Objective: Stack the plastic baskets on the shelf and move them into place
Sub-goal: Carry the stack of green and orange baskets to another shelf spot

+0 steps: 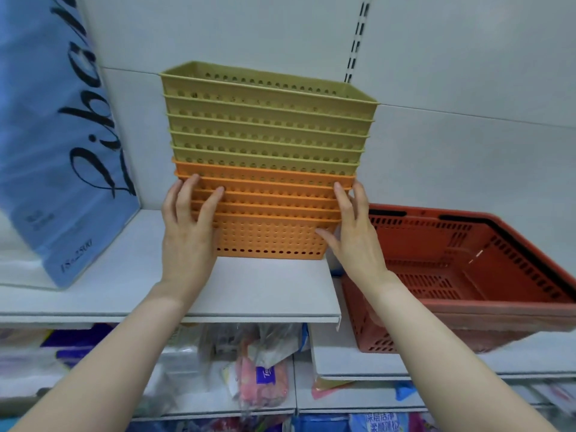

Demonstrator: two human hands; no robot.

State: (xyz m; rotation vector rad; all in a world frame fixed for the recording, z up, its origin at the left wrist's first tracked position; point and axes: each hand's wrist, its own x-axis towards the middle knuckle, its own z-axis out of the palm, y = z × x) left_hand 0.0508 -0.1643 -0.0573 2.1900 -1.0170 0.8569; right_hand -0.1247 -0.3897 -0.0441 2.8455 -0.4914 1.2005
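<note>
One tall stack of nested perforated plastic baskets stands on the white shelf. Several olive-green baskets sit on top of several orange baskets. My left hand presses flat against the stack's left end, fingers spread over the orange rims. My right hand holds the right end of the orange part, thumb on the front wall. The stack's base rests on the shelf.
A large blue package with black script leans on the shelf at the left. A red shopping basket sits on a lower shelf board at the right, close to the stack. Packaged goods fill the shelf below.
</note>
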